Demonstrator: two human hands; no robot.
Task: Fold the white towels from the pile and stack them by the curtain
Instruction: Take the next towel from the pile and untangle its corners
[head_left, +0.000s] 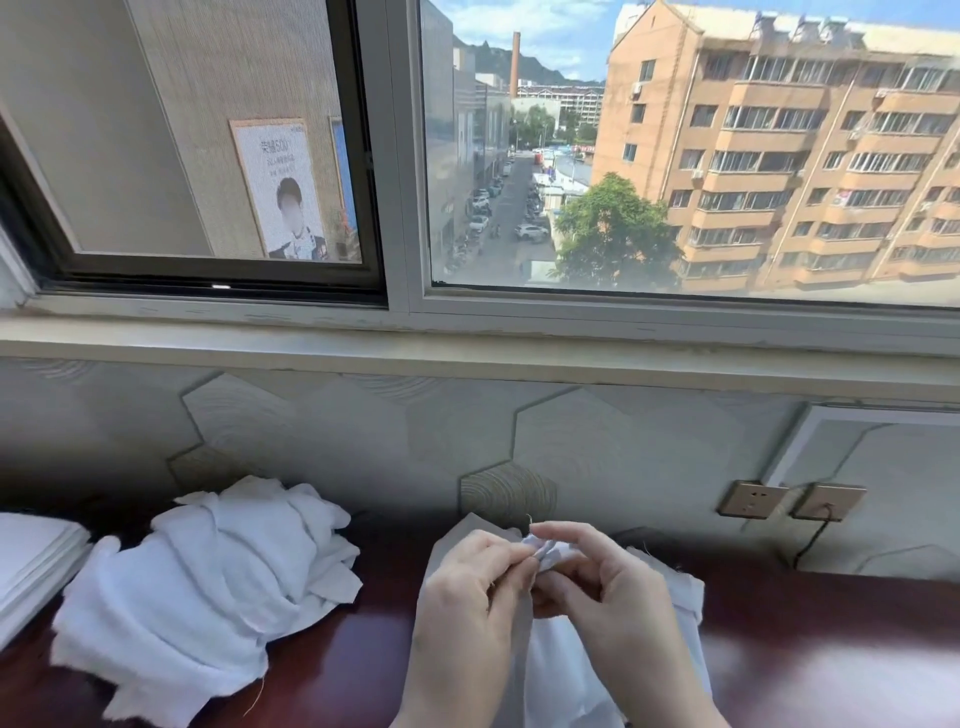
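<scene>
Towel (550, 660) is pinched by left hand (467, 597) and right hand (618, 603) over dark-red table (831, 649) below window (675, 156).

The left hand (467, 592) and right hand (618, 597) are held close together in front; the towel (550, 670) is pinched by the curled fingers (571, 535) of both.

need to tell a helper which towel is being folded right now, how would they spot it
Below the window sits a dark reddish tabletop. Right of the crumpled towel pile on it, the left hand and right hand pinch one white towel by its top edge; the others lie untouched.
</scene>
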